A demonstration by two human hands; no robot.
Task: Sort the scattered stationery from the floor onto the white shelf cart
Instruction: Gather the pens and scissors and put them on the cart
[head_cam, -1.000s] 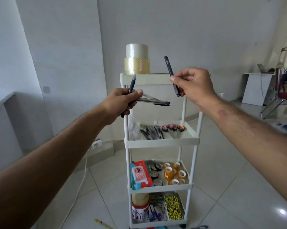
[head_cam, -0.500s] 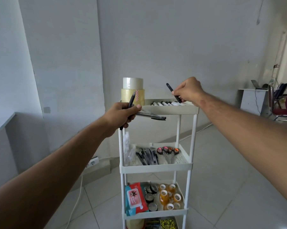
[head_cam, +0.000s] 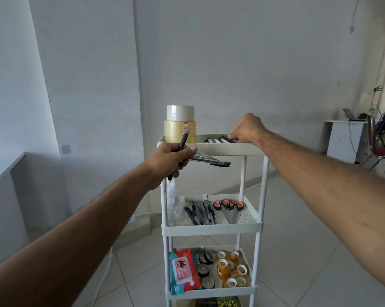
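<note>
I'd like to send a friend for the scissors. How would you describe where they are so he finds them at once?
Find the white shelf cart by the wall and count down to its second tier, just beneath the top tray with the stacked tape rolls. The scissors lie at that tier's back right, beside a bundle of dark pens. Their pink and orange handle loops set them apart.

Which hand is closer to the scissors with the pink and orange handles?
Left, though not by much. The left hand holds pens in front of the cart's top tray, above and left of the scissors. The right hand rests higher, on the markers in that top tray.
</note>
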